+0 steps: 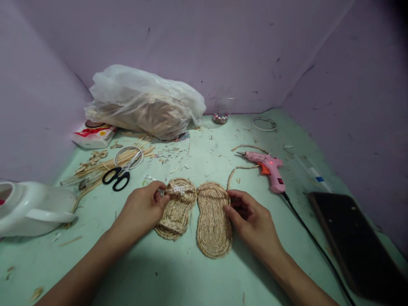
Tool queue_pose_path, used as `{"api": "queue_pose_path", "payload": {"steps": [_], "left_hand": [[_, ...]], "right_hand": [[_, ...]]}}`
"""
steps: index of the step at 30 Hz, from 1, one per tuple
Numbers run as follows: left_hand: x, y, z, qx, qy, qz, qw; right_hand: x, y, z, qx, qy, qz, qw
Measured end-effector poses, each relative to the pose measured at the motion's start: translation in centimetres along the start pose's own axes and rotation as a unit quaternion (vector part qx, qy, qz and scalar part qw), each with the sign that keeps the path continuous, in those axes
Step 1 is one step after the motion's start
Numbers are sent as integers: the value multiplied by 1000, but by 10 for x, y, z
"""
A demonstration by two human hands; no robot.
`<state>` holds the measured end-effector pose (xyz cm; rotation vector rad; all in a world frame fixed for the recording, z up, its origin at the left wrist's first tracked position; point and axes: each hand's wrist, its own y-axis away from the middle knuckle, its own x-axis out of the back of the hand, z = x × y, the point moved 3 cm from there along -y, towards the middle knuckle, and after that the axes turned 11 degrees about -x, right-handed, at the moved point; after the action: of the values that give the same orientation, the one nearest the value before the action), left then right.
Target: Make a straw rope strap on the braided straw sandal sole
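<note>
Two small slippers of coiled straw cord lie side by side before me. The left slipper [176, 212] carries a strap with a cluster of white beads [179, 189]. My left hand [148, 206] pinches its upper left edge between thumb and fingers. On the right slipper [214, 221], a cord crosses the upper part, and my right hand [247, 212] grips the upper right edge. From there a loose straw cord [237, 168] runs up towards the pink glue gun [266, 165], which lies on its side with a small red light showing.
Black-handled scissors [123, 172] lie on straw strips and a white ring at left. Behind stands a plastic bag [146, 106] of dry fibre, beside a cup of beads [222, 117]. A white jug [41, 208] is far left; a phone [347, 238] and the gun's cable [315, 244] are right.
</note>
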<state>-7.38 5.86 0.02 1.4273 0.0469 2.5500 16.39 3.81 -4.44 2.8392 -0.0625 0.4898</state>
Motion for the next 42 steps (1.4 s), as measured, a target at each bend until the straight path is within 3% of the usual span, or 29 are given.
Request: {"api": "queue_pose_path", "payload": {"steps": [10,28,36,42], "left_hand": [[-2,-1,-3,9,1,1,1000],[0,0,-3,6,8,0,1000],[-3,0,-13,3,74,-20,997],[7,3,-11,-3,36,-39,999]], "right_hand": [[0,0,-1,52,49,27,997],[4,3,2,41,12,1,999],[5,4,3,47,14,-4,999],[6,4,5,51,19,-5,998]]}}
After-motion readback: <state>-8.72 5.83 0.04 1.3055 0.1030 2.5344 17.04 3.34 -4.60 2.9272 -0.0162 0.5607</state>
